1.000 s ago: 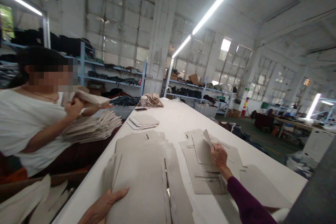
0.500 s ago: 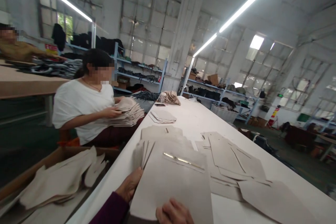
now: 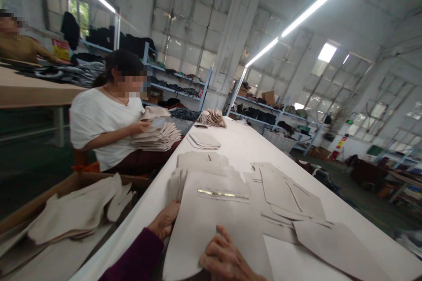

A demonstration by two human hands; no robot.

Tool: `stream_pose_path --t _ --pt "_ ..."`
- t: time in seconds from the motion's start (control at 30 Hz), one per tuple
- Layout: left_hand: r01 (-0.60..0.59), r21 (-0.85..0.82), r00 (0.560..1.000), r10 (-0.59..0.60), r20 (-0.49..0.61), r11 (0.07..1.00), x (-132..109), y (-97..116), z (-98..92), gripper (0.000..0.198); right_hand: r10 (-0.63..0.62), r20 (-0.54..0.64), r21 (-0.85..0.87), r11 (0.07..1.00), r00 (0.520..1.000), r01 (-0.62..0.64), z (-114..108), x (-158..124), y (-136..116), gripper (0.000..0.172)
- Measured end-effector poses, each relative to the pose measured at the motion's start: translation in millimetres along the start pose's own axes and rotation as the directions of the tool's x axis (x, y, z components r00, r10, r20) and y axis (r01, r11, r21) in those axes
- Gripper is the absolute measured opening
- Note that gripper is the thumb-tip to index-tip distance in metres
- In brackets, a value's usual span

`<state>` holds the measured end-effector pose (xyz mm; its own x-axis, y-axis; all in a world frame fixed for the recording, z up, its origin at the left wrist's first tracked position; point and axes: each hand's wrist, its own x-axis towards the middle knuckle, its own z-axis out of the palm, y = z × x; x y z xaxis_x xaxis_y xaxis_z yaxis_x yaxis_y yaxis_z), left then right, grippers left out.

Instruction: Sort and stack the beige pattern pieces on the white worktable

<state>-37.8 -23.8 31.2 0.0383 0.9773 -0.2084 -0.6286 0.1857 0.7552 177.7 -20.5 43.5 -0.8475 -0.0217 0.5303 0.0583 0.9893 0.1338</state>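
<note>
A large beige panel (image 3: pixel 211 215) with a gold zipper (image 3: pixel 216 193) across its upper part lies in front of me on the white table. My left hand (image 3: pixel 166 221) grips the left edge of the panels, its fingers partly hidden; several upright sheet edges rise just beyond it. On the lower part of the zippered panel rests my right hand (image 3: pixel 227 257), with its index finger extended and the other fingers curled. Behind the panel is another beige stack (image 3: pixel 202 160) with a small slit.
Loose beige panels (image 3: pixel 290 189) overlap at the right. A smaller stack (image 3: pixel 204 141), a phone (image 3: pixel 201 126) and a bundle (image 3: pixel 213 118) lie farther up. At left, a seated person (image 3: pixel 108 118) handles panels beside a box of pieces (image 3: pixel 75 215).
My right hand has moved up slightly on the panel and its index finger has extended. The zippered panel has shifted a little left. The seated person has lifted a piece off their stack.
</note>
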Motion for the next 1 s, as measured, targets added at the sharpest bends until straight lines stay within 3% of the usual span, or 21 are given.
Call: stream_pose_path --t 0.17,0.43,0.63,0.77,0.83,0.9,1.0 --pt "0.13 0.007 0.987 -0.13 0.095 0.991 2.0 0.7 -2.5 0.045 0.018 0.018 0.007 1.0 1.0 -0.018 0.0 -0.4 -1.7 0.017" --pt "0.051 0.066 0.999 -0.05 -0.017 0.996 -2.2 4.2 4.1 0.044 0.026 0.005 0.015 1.0 1.0 -0.026 3.2 -4.5 -2.0 0.016" --pt "0.049 0.059 0.999 -0.05 0.021 0.997 -0.9 2.9 1.4 0.043 0.091 0.083 0.014 0.996 0.992 -0.093 0.1 -6.7 -6.9 0.008" --pt "0.064 0.07 0.998 -0.064 0.004 0.996 -3.8 3.8 0.6 0.044 0.127 0.22 0.098 0.984 0.967 -0.151 -13.7 -1.6 -6.7 0.028" --pt "0.069 0.081 0.998 -0.068 -0.016 0.994 -4.8 3.8 0.9 0.045 0.184 0.257 0.091 0.973 0.949 -0.213 -23.9 5.7 -3.9 0.021" --pt "0.074 0.09 0.997 -0.073 -0.015 0.993 -4.5 2.7 1.2 0.045 0.26 0.257 0.062 0.957 0.931 -0.284 -31.5 14.6 2.5 0.018" --pt "0.085 0.101 0.996 -0.085 -0.003 0.991 -4.1 1.5 1.7 0.047 0.334 0.223 0.044 0.935 0.916 -0.352 -31.7 26.3 20.7 0.037"
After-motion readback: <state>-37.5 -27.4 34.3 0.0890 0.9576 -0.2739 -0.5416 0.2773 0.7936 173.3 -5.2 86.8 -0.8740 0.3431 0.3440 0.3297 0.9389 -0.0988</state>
